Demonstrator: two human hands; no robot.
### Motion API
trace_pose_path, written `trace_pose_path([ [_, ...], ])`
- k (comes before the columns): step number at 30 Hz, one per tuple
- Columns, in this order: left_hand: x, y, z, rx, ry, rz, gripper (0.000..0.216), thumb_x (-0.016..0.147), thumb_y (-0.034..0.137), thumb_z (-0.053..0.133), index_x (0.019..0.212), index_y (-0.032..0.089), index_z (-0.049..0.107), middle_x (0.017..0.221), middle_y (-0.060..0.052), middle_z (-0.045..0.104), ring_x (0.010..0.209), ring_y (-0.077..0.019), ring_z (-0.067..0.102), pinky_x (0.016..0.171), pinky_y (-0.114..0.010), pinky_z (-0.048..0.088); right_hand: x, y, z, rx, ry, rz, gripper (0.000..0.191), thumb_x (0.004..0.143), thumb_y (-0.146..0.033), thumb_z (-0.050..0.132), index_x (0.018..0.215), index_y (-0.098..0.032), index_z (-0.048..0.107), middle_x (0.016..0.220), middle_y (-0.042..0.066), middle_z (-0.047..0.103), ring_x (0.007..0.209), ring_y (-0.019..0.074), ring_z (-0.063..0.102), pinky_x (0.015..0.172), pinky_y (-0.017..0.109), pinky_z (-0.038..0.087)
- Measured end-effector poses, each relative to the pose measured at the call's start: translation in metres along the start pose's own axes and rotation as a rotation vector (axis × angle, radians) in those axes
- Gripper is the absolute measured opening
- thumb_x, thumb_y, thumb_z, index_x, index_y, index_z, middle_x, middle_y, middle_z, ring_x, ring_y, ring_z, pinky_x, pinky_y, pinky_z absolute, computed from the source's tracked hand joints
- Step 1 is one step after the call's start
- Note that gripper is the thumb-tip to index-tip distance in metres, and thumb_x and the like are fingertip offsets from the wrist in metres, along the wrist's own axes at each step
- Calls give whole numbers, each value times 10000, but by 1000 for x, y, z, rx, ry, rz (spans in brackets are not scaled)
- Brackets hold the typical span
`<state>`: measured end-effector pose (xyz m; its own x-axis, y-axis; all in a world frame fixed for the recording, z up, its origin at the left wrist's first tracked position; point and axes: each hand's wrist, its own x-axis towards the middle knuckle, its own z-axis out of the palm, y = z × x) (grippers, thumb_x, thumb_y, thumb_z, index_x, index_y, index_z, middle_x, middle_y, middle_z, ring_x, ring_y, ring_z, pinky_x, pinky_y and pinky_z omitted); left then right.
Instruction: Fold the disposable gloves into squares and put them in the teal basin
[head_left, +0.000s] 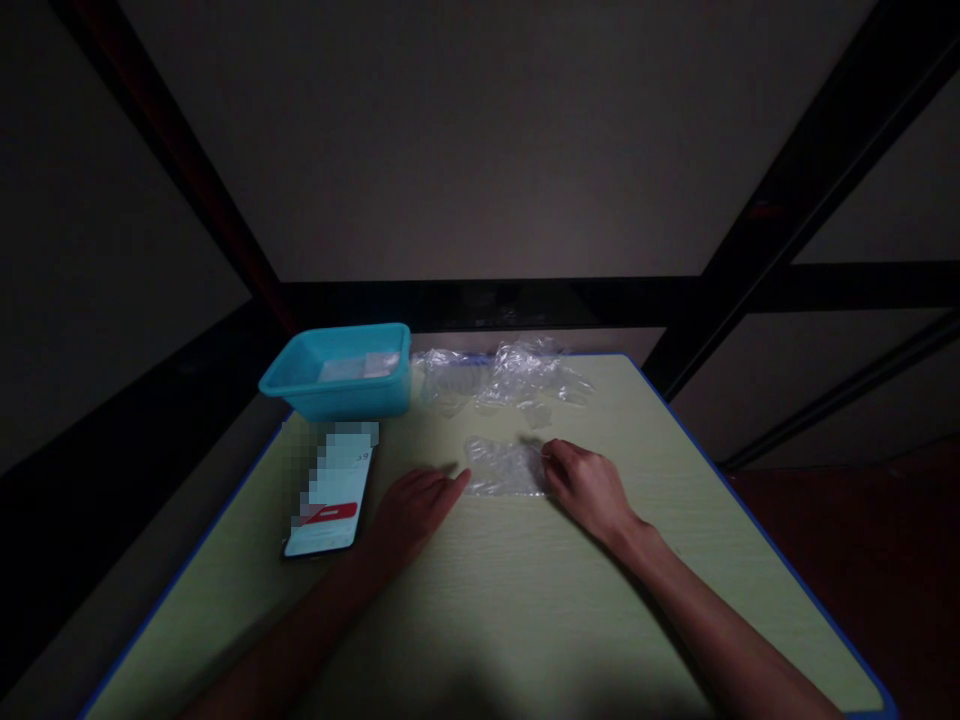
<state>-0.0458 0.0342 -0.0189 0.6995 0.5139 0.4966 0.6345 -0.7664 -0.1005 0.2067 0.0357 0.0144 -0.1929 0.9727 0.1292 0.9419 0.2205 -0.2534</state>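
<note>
Honestly, the clear bag [504,470] is best kept flat, right edge pinched by the right hand [591,487], left edge lightly steadied by the loosely spread left hand [411,512].

– What sits on the pale, blue-edged worktop [525,600]?
– A lit phone [334,500] at left, a tub [345,405] beyond it, crumpled film [525,375] near the far edge.
– And mid-worktop?
– One flatter film [502,470].
</note>
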Motion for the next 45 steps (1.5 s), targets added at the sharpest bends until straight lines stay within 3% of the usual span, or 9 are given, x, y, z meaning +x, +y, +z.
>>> trace_pose_path([
  [7,0,2,-4,12,-28,33,391,857,4,312,1165,108,528,922,-119,682,824,-186,637,754,-322,516,-1,0,4,58,82,-141,187,818,-128,423,882,-147,597,867,82,632,809,190,580,694,259,432],
  [10,-3,3,-6,40,-43,57,393,847,-8,292,1136,87,542,966,-132,680,863,-187,639,764,-320,523,-2,-3,9,108,71,-308,266,858,-161,389,1021,-108,592,1025,117,625,959,200,563,853,294,441],
  [13,-7,5,-8,74,-41,74,391,841,-17,279,1089,76,567,970,-132,684,880,-184,644,768,-311,530,-4,-7,14,57,38,-392,371,889,-227,372,1198,-76,512,1278,153,508,1178,225,456,1004,376,354],
  [18,-14,9,-14,130,-39,97,395,840,-22,263,1041,65,593,977,-131,687,897,-193,648,757,-309,539,-8,-8,22,-103,-81,-376,545,912,-367,352,1343,-34,348,1430,185,280,1318,274,268,1066,482,231],
  [30,-22,8,-15,121,-23,57,396,812,-16,283,1006,77,616,964,-128,690,902,-200,645,742,-315,544,-10,-7,30,-174,-98,-318,712,890,-574,230,1376,-58,295,1450,169,210,1340,312,177,1056,527,205],
  [36,15,19,-15,-51,28,-106,336,815,57,363,1062,86,589,1096,-133,643,1043,-207,584,885,-346,494,-11,-6,31,-157,-24,-335,710,888,-569,250,1383,-61,278,1451,169,227,1341,295,191,1055,505,221],
  [41,64,43,5,-104,-166,-231,431,834,157,397,1236,19,467,1331,-177,456,1250,-254,397,1007,-367,393,-13,-3,35,-173,-6,-346,712,898,-546,230,1371,-16,281,1431,197,262,1337,268,220,1057,497,223],
  [45,75,51,29,-127,-280,-231,455,882,167,310,1286,-25,397,1377,-197,377,1294,-243,321,1059,-361,311,-13,-2,39,-218,-25,-337,624,913,-428,274,1364,4,288,1430,190,265,1337,260,221,1066,483,215],
])
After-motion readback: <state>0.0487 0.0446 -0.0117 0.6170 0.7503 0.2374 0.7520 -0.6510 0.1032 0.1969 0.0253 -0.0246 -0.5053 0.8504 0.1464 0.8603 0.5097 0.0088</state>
